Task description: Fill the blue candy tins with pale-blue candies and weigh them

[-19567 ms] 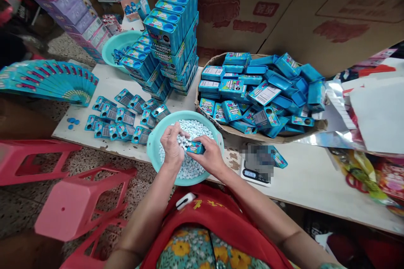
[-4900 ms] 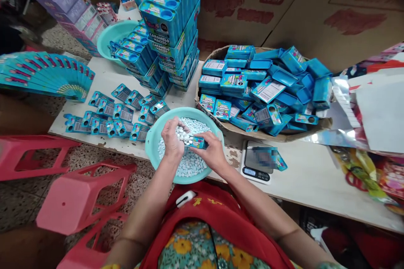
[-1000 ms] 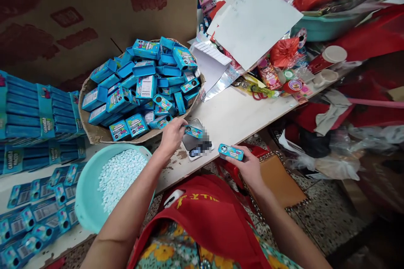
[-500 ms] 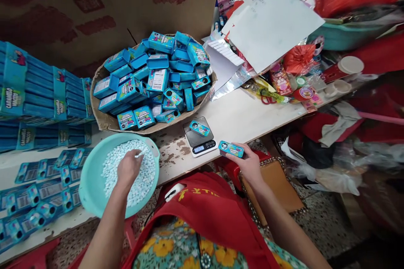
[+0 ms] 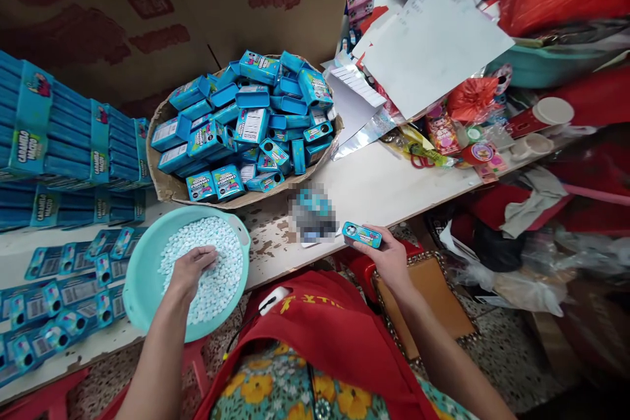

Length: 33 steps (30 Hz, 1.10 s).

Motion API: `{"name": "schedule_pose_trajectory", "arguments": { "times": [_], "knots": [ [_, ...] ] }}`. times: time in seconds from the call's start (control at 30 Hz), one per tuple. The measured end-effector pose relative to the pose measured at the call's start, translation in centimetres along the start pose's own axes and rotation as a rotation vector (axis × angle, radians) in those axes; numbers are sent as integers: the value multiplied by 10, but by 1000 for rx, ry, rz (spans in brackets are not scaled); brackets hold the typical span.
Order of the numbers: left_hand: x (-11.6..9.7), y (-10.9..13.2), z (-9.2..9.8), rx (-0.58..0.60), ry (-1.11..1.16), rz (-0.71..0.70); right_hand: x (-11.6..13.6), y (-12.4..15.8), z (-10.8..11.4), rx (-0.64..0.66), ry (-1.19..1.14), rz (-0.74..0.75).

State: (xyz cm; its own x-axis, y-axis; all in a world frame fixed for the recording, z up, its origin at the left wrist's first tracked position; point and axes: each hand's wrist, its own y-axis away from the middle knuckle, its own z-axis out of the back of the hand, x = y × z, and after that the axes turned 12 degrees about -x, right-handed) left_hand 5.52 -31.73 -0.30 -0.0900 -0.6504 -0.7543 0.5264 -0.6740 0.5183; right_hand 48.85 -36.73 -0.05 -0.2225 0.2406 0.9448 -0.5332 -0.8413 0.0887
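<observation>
My left hand (image 5: 193, 269) is over the light green basin (image 5: 135, 305), its fingers stretched out against the small white candies (image 5: 189, 241) inside. No candy shows in those fingers. At the table's front edge, my right hand (image 5: 388, 252) grips a blue printed candy tin (image 5: 361, 234) by its right end, a round hole pattern facing up. Just left of that tin stands a small scale (image 5: 311, 234). A pixelated patch covers most of it, with a blue shape on top that I cannot make out clearly.
Behind the basin, a cut-down cardboard box (image 5: 165, 193) is heaped with blue tins (image 5: 252, 125). Stacked blue packs (image 5: 29, 121) and rows of filled-looking tins (image 5: 81, 290) line the left. Papers (image 5: 433, 46), bags and a red cup (image 5: 529, 119) crowd the right.
My left hand has shifted slightly left and down over the candies, and its fingers have straightened from a pinch. The right hand still holds the tin in nearly the same place.
</observation>
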Motion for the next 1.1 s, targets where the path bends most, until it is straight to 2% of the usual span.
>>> {"name": "schedule_pose_trajectory", "arguments": {
  "times": [0.1,0.2,0.27,0.37,0.47,0.53,0.6,0.67,0.73,0.8,0.87,0.93,1.0,1.03,1.1],
  "knots": [
    [-26,17,-23,122,27,-82,-2,1,2,-16,3,1],
    [-60,37,-66,321,-58,-252,-2,3,3,-22,-21,-9],
    [-82,49,-101,403,-187,-425,-2,5,3,-26,-39,-13],
    [-108,60,-149,426,-407,-795,-1,7,5,-32,-48,-14],
    [-121,62,-185,407,-545,-1097,-3,9,8,-47,-33,-23],
    [-124,60,-199,409,-593,-1186,-5,11,11,-59,-25,-33],
    [-124,57,-205,413,-580,-1198,-7,12,15,-72,-20,-38],
    [-124,55,-203,403,-497,-1152,-9,14,17,-87,-15,-38],
    [-125,54,-193,372,-395,-1073,-9,14,19,-102,-11,-40],
    [-124,53,-172,328,-350,-1002,-9,14,19,-111,-6,-46],
    [-117,49,-142,230,-403,-946,-8,14,19,-115,-3,-49],
    [-102,39,-106,55,-558,-880,-8,14,18,-115,-6,-46],
    [-77,23,-72,-110,-784,-786,-7,13,17,-109,-7,-44],
    [-63,15,-58,-134,-892,-740,-6,13,16,-104,-9,-43],
    [-34,-1,-38,-78,-1027,-673,-5,11,13,-95,-12,-41]
  ]
}}
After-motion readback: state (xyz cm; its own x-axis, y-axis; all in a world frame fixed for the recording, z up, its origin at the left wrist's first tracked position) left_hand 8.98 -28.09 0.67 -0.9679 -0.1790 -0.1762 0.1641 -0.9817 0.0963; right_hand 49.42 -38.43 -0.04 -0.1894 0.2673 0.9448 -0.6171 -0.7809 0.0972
